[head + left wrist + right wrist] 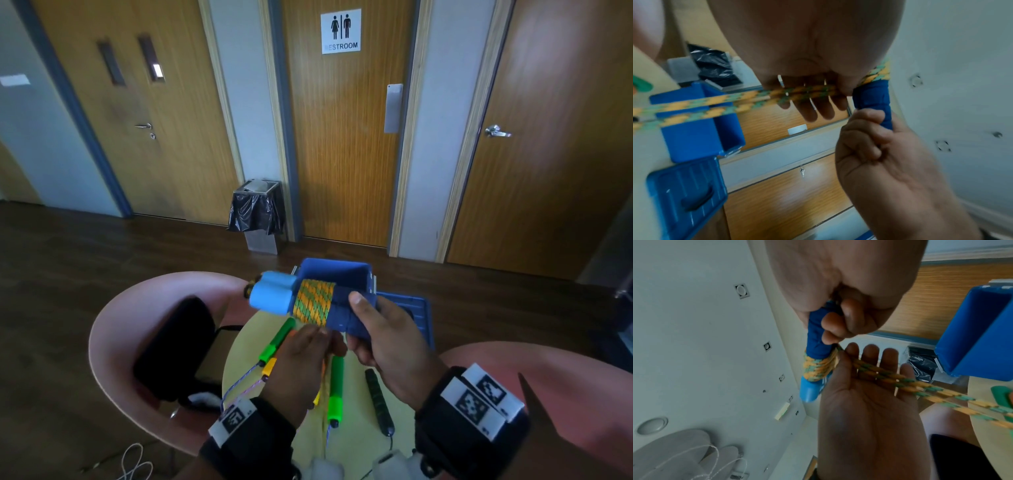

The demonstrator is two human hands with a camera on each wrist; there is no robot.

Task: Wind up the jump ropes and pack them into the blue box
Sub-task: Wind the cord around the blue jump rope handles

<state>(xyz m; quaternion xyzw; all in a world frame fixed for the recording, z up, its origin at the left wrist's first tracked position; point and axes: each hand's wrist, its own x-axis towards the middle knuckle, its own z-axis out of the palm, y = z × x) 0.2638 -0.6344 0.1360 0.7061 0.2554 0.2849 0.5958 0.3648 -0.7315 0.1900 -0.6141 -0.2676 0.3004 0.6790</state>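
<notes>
My right hand [363,318] grips the dark blue handles [342,308] of a jump rope, held side by side above the table. An orange-and-green rope [313,301] is wound in a tight coil round them, next to their light blue ends [270,291]. Just below, my left hand [308,346] has straight fingers [873,366], and two loose strands of the same rope [941,391] run across them down to the table. The blue box [335,270] stands behind the handles with its lid [411,308] lying open to the right.
On the round yellow table [359,445] lie two green handles [279,339] on a thin cord and a black handle [376,397]. Pink chairs [113,329] flank it; the left one holds a black bag [171,346]. A lined bin [260,212] stands by the doors.
</notes>
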